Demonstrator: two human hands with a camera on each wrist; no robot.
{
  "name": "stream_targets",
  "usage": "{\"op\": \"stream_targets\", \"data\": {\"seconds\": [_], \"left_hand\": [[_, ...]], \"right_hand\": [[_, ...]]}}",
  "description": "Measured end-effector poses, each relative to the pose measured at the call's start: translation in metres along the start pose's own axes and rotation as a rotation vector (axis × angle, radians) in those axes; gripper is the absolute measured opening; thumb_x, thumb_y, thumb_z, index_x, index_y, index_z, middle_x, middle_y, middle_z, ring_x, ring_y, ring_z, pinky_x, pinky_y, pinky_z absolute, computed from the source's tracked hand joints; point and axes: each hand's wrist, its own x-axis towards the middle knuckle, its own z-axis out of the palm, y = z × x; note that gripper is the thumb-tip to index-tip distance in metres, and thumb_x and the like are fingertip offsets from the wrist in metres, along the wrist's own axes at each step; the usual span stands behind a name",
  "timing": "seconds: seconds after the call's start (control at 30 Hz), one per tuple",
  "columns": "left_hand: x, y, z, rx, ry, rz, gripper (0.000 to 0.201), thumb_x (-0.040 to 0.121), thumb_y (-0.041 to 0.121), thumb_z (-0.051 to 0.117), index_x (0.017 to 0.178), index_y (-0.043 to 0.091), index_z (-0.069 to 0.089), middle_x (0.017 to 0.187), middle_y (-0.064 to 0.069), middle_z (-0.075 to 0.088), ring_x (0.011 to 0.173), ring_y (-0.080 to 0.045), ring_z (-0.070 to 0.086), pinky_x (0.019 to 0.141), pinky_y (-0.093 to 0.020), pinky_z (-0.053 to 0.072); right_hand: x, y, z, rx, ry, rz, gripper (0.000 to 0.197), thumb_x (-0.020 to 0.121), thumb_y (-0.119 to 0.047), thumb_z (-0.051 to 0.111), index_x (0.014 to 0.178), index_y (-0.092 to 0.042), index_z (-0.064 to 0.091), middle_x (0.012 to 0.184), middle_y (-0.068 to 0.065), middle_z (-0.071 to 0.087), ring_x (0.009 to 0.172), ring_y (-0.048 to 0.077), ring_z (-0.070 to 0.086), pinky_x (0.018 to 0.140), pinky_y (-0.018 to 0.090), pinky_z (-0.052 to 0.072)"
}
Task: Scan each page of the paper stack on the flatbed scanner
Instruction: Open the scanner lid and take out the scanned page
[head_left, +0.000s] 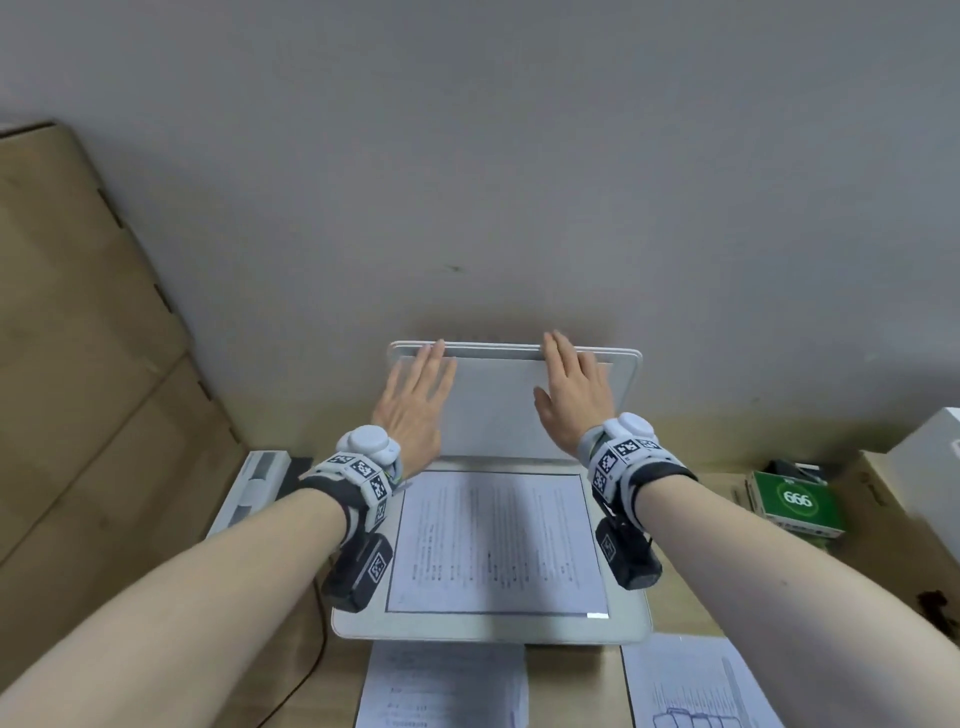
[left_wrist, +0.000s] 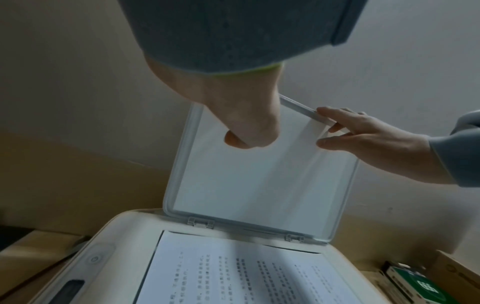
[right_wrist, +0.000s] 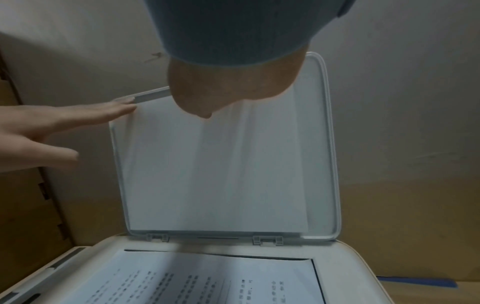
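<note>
I see the wall (head_left: 467, 156) filling the upper part of the head view, with cardboard panels (head_left: 78, 312) leaning at the far left. The counter (head_left: 685, 603) carries the scanner (head_left: 488, 626), a white flatbed unit set against the wall. Its lid (head_left: 498, 410) stands raised, hinged at the rear edge and near upright. A printed page (head_left: 493, 540) lies flat on the scanner glass, text side up, square within the glass frame.

In front of the scanner, two more printed sheets rest on the counter: one sheet (head_left: 441, 686) just below the scanner's front edge, and a second sheet (head_left: 696, 686) to the right of it. A green box (head_left: 795, 501) sits to the right of the scanner, beside a white box (head_left: 930, 467).

My left hand (head_left: 415, 400) lies flat against the lid's inner face, fingers straight and apart, fingertips at the top edge. My right hand (head_left: 574, 392) is placed likewise; in the left wrist view its fingers (left_wrist: 340, 115) reach over the lid's top edge while the thumb rests on the inner face. Neither grip closes around anything. Both wrists carry a marked band (head_left: 363, 478) and camera unit.
</note>
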Motion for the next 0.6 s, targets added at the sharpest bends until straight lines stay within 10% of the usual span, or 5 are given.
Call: {"op": "stream_targets", "data": {"seconds": [0.43, 0.6], "left_hand": [[-0.014, 0.002, 0.025, -0.098, -0.336, -0.069, 0.08, 0.087, 0.011, 0.041, 0.156, 0.015, 0.003, 0.164, -0.004, -0.008, 0.151, -0.018, -0.007, 0.122, -0.04, 0.003], [-0.063, 0.014, 0.048, -0.236, -0.52, -0.062, 0.076, 0.088, 0.013, 0.04, 0.156, 0.015, 0.007, 0.165, -0.004, -0.001, 0.151, -0.017, -0.001, 0.122, -0.039, 0.008]], "right_hand": [[-0.006, 0.003, 0.046, 0.047, -0.013, -0.099, 0.087, 0.081, -0.016, 0.063, 0.155, -0.005, 0.018, 0.164, 0.019, 0.006, 0.131, 0.039, 0.033, 0.103, 0.044, 0.04], [-0.081, -0.014, 0.085, 0.011, -0.436, -0.142, 0.068, 0.098, -0.03, 0.046, 0.156, -0.013, 0.015, 0.166, 0.009, -0.004, 0.147, 0.032, 0.015, 0.118, 0.042, 0.024]]}}
